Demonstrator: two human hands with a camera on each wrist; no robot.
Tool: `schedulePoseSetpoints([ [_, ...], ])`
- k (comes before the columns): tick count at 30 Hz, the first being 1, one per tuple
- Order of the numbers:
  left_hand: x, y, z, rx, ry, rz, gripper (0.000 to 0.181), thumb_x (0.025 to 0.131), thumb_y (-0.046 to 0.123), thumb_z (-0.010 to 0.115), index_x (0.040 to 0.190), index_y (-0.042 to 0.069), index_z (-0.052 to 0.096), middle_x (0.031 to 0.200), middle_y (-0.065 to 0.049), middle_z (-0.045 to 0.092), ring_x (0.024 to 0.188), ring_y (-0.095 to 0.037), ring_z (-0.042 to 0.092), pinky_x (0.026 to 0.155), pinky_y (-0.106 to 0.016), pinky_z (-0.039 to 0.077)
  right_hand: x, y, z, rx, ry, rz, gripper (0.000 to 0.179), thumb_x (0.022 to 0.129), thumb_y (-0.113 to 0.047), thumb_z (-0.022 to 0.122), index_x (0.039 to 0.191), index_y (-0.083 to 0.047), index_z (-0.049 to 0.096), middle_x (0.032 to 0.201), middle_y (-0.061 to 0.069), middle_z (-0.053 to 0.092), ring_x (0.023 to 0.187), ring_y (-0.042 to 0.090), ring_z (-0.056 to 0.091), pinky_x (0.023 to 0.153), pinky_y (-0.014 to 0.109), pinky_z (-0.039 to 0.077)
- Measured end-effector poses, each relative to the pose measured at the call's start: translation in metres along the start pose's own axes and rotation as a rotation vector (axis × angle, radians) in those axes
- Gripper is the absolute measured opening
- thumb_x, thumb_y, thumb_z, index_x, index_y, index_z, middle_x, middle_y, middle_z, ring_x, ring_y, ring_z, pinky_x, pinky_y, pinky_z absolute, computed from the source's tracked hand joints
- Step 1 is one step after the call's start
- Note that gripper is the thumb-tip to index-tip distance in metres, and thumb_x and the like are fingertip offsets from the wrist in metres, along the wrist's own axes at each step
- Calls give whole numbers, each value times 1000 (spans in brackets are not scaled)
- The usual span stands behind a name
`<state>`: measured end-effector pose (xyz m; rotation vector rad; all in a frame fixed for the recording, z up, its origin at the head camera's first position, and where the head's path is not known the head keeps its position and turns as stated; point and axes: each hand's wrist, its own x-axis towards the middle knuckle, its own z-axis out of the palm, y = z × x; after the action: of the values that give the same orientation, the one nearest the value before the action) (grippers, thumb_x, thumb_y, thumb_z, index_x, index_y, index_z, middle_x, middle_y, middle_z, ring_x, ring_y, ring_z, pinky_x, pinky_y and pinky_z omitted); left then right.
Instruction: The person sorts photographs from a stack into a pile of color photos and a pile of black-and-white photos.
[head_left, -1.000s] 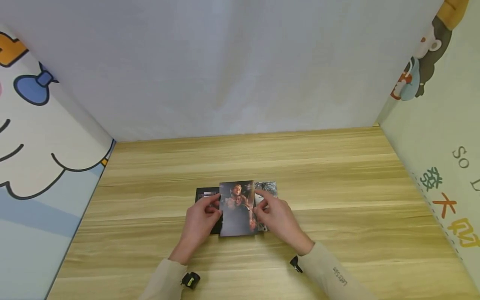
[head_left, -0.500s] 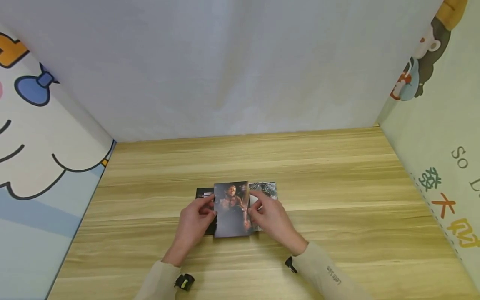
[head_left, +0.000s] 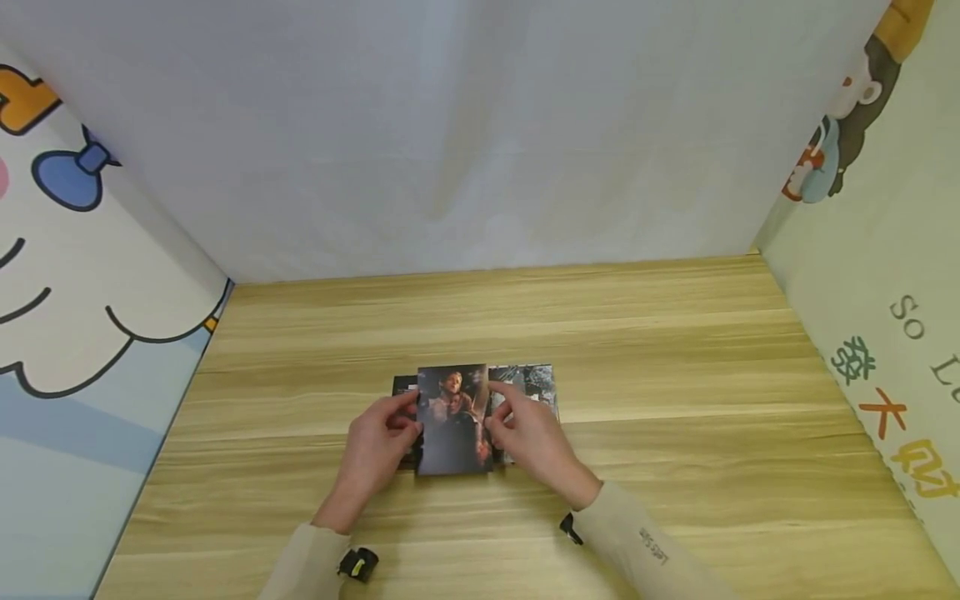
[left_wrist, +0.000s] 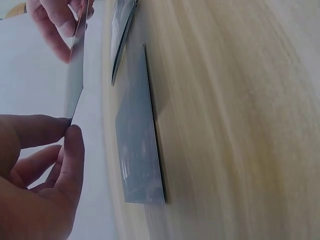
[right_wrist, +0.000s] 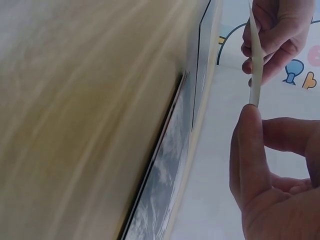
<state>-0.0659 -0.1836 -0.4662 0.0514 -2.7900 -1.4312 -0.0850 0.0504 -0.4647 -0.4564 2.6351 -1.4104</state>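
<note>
A glossy photo card (head_left: 453, 433) showing two figures on a dark background is held up above the table by both hands. My left hand (head_left: 374, 442) pinches its left edge between thumb and fingers, and my right hand (head_left: 534, 437) pinches the right edge. Both wrist views show the card raised clear of the surface. Beneath it on the left lies a dark card (left_wrist: 138, 145), flat on the wood. To the right rests a small stack of cards (right_wrist: 162, 180) with a grey, leafy picture on top, partly covered by my right hand in the head view.
The wood-grain table (head_left: 645, 350) runs back to a plain pale wall (head_left: 480, 150). Side panels carry cartoon prints, a cloud figure (head_left: 67, 275) on the left and coloured lettering (head_left: 885, 412) on the right.
Both hands have carried the held photo card a little to the left, so it now covers more of the dark card and uncovers more of the stack. The lying cards have stayed put.
</note>
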Motion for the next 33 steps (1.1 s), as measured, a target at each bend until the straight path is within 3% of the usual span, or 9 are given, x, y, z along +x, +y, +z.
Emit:
schedulePoseSetpoints([
  [8, 1, -6, -7, 41, 2, 3, 45, 88, -7, 71, 132, -6, 66, 111, -17, 70, 94, -28, 71, 81, -38, 61, 4, -5, 7, -6, -11, -11, 48, 94, -3, 68, 140, 4, 57, 83, -5, 67, 61, 1, 63, 50, 23, 47],
  [16, 2, -9, -14, 6, 14, 4, 43, 91, -4, 69, 133, -6, 65, 113, -19, 68, 100, -33, 70, 87, -40, 61, 7, -8, 13, -49, -7, -35, 49, 92, -6, 68, 139, 4, 58, 82, -7, 65, 58, 0, 54, 55, 23, 46],
  [33, 8, -19, -25, 30, 57, -24, 42, 90, -4, 68, 132, -8, 65, 112, -22, 71, 98, -35, 71, 87, -44, 60, 17, -17, 31, -12, -45, 6, 52, 94, -3, 68, 143, 5, 53, 85, -2, 68, 63, 4, 58, 53, 23, 49],
])
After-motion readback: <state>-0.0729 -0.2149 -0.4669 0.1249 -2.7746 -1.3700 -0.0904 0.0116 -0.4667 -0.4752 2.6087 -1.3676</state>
